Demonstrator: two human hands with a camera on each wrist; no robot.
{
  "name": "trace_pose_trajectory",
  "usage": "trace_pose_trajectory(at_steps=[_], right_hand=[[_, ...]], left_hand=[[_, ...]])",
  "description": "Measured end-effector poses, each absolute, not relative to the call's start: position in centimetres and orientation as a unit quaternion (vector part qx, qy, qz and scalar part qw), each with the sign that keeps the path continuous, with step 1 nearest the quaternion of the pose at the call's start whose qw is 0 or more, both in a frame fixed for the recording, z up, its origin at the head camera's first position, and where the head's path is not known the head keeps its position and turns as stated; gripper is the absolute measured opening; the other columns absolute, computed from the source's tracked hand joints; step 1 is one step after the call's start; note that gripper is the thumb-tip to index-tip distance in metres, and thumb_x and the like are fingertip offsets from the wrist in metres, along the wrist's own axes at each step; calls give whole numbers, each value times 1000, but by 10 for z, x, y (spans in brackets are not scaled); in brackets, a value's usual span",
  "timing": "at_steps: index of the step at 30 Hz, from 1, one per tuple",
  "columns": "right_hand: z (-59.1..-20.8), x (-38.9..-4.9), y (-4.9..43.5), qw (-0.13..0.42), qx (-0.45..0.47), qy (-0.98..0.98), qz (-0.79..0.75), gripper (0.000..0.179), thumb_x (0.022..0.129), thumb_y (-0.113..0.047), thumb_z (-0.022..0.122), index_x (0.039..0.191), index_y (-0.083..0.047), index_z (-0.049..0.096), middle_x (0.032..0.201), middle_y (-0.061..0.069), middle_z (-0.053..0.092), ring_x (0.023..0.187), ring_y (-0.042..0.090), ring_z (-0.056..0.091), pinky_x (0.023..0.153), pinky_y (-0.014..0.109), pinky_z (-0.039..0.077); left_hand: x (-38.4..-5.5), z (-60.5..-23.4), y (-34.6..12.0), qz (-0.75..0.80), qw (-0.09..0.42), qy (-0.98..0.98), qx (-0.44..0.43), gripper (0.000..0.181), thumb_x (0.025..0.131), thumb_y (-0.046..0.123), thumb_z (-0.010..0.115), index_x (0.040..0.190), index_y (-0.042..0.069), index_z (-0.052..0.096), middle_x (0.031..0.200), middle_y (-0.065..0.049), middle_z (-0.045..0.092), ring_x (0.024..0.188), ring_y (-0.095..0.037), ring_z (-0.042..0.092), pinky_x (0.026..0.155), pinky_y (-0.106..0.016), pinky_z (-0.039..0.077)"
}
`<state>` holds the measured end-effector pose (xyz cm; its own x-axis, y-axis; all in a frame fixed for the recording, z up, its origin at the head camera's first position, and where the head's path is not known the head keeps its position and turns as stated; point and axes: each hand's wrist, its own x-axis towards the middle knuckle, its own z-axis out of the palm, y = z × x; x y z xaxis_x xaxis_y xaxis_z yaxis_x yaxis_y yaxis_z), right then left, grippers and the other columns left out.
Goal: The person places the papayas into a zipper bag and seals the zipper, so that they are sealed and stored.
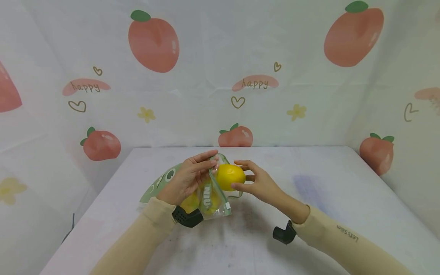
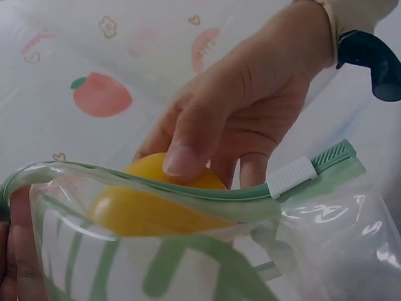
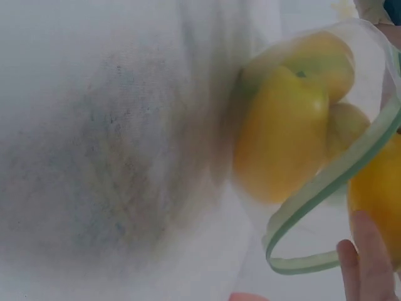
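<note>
My left hand [image 1: 189,176] grips the rim of a clear zip bag [image 1: 224,210] with green print and green zip edging. Fingers and thumb of my right hand [image 1: 262,185] hold a smooth yellow fruit, seemingly a lemon [image 1: 229,177], at the bag's mouth. Seen from the left wrist, the lower part of this lemon [image 2: 156,213] is behind the clear film, with my right thumb [image 2: 183,160] on top. Several more yellow fruits [image 3: 282,135] lie inside the bag in the right wrist view. A white zip slider [image 1: 228,206] sits at one end of the edging.
A white table [image 1: 330,236] with faint smudges lies beneath the bag. Behind it hangs a pale curtain [image 1: 199,103] printed with peaches, hearts and flowers. A dark cord [image 1: 70,229] shows at the table's left edge.
</note>
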<state>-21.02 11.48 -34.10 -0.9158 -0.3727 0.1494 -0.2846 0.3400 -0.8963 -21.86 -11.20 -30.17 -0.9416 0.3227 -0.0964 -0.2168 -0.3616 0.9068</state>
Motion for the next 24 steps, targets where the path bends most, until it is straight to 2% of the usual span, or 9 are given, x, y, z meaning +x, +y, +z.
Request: trace_pose_trajectory(at_steps=[5, 7, 13, 15, 19, 24], right_hand=[[-342, -212, 113, 15, -217, 816, -535, 52, 79, -28, 81, 120, -10, 55, 125, 10, 59, 109, 29, 60, 95, 44, 53], [-340, -213, 113, 20, -223, 813, -537, 51, 79, -28, 81, 120, -10, 56, 127, 9, 58, 111, 30, 60, 95, 43, 52], [-335, -216, 113, 54, -226, 800, -553, 51, 81, -24, 78, 126, -10, 59, 135, 9, 55, 113, 32, 62, 87, 34, 57], [-334, -216, 112, 62, -236, 801, -547, 51, 82, -23, 78, 127, -9, 60, 134, 9, 57, 111, 32, 63, 85, 34, 58], [-334, -216, 108, 62, -269, 805, -524, 49, 83, -21, 77, 125, -4, 60, 127, 12, 61, 108, 29, 64, 89, 35, 56], [-333, -217, 106, 55, -273, 806, -523, 39, 83, -18, 77, 114, -2, 60, 121, 13, 62, 105, 28, 64, 89, 33, 56]], left_hand=[[-218, -300, -111, 824, 163, 541, 42, 42, 96, 2, 56, 138, 2, 52, 96, 0, 70, 70, -8, 63, 67, -14, 54], [-218, -300, -111, 824, 161, 542, 45, 40, 96, 2, 57, 135, 4, 55, 97, 1, 70, 71, -8, 63, 67, -14, 54], [-218, -299, -111, 820, 154, 549, 50, 40, 95, 3, 58, 135, 4, 56, 98, 1, 70, 73, -8, 63, 71, -15, 55], [-218, -299, -111, 819, 157, 550, 50, 42, 95, 3, 59, 136, 4, 54, 98, 2, 70, 74, -9, 63, 72, -16, 55], [-218, -300, -109, 816, 164, 552, 57, 44, 96, 4, 58, 139, 2, 50, 99, 1, 69, 73, -9, 62, 70, -15, 55], [-218, -301, -109, 816, 161, 552, 55, 40, 96, 3, 57, 135, 4, 55, 100, 0, 68, 74, -9, 61, 71, -16, 55]])
